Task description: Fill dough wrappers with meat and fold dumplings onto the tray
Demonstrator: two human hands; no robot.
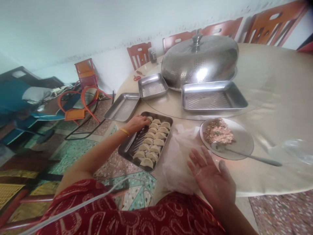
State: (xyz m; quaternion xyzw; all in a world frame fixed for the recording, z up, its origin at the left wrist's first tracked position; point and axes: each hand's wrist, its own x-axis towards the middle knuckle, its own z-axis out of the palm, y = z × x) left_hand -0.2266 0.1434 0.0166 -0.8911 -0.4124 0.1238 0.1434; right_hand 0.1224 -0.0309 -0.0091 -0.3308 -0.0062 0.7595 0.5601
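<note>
My left hand [137,124] reaches over the far end of a steel tray [126,148] that holds several folded dumplings [153,140] in rows; its fingers touch a dumpling at the top of the rows. A yellow bangle sits on that wrist. My right hand [211,176] hovers palm up with fingers spread, holding nothing, above a clear plastic bag [177,156]. Just beyond it stands a round plate [241,140] with minced filling [217,130] and a metal spoon [244,153] lying in it.
Three bare steel trays [123,106] [152,85] [212,96] lie farther out on the round table [274,88], before a domed steel food cover [199,60]. Red scissors [137,78] lie at the far edge. Wooden chairs [139,54] line the wall; orange chairs [80,104] stand left.
</note>
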